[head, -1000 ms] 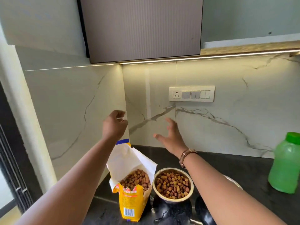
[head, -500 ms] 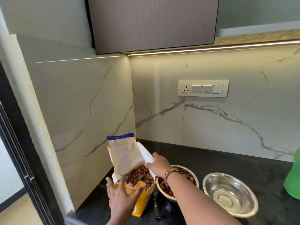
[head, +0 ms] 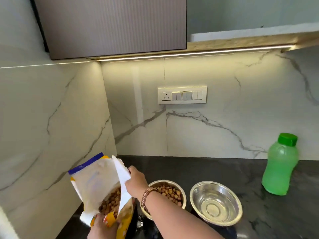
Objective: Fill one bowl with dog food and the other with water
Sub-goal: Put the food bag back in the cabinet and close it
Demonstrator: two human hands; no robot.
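An open yellow dog food bag (head: 96, 183) with a white lining and brown kibble inside stands on the black counter (head: 215, 169) at the left. My right hand (head: 136, 181) pinches the bag's right top flap. My left hand (head: 103, 225) grips the bag's front lower edge. Just right of the bag, a steel bowl (head: 172, 192) holds kibble, partly hidden by my right forearm. Next to it on the right sits an empty steel bowl (head: 215, 204). A capped green water bottle (head: 280, 166) stands upright at the far right.
Marble walls meet in a corner close behind and left of the bag. A socket and switch panel (head: 182, 95) is on the back wall. A wall cabinet (head: 112, 25) hangs overhead. Bare counter lies between the bowls and the bottle.
Both hands came down from in front of the wall onto the bag: the right now pinches the top flap, the left holds the front. The view shifted, bringing the bottle back in.
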